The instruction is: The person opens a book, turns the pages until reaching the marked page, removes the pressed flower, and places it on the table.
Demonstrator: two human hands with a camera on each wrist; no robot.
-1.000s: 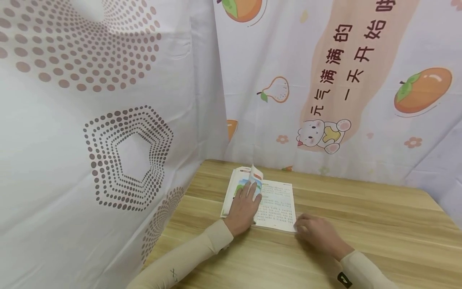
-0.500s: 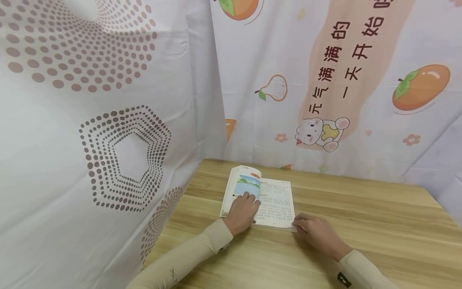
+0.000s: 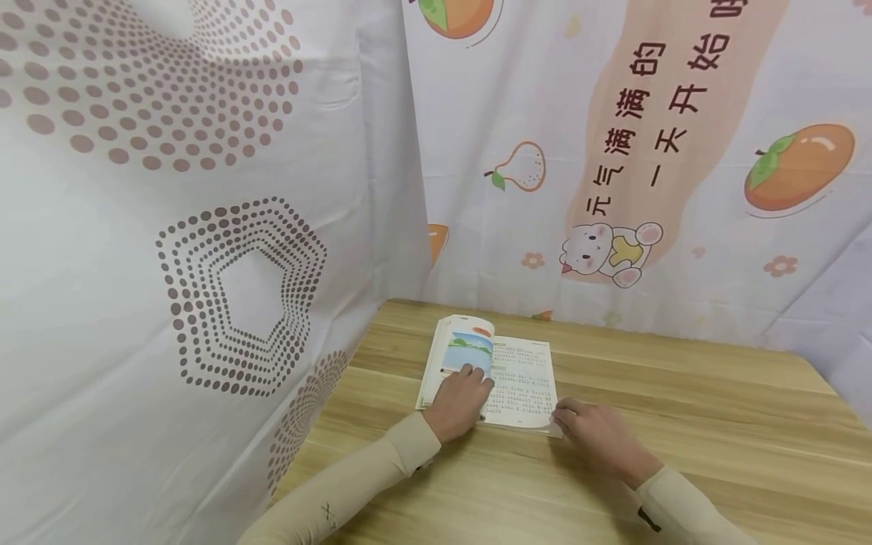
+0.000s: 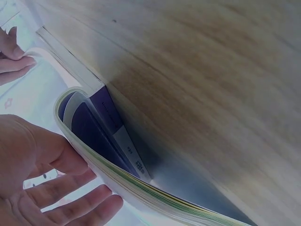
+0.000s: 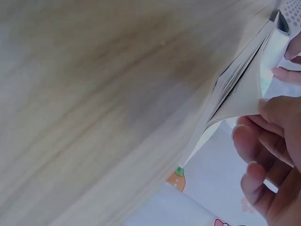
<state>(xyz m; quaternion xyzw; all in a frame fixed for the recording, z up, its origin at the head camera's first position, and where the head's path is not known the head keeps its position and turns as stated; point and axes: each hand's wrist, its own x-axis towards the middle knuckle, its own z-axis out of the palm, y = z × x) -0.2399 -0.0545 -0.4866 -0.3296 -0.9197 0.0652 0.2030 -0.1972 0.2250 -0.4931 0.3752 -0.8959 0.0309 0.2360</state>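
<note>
An open book (image 3: 523, 378) lies on the wooden table, a colour picture on its left page and lines of print on the right. My left hand (image 3: 458, 403) rests on the lower part of the left page by the spine, fingers slightly bent. In the left wrist view, that side's pages (image 4: 136, 193) arch up over a purple cover (image 4: 107, 110). At the book's lower right corner, my right hand (image 3: 602, 439) pinches a page between thumb and finger. The right wrist view shows this lifted page (image 5: 248, 96) curving up from the pages beneath.
The wood-grain table (image 3: 681, 393) extends to the right and toward me. A white patterned curtain (image 3: 259, 303) hangs close along the left side. Another curtain, printed with fruit (image 3: 797, 168) and lettering, closes off the back edge.
My left hand has drawn its fingers in and down, uncovering the picture; the upright leaf near the spine now lies over to the left. My right hand has taken the right page's corner and lifted it.
</note>
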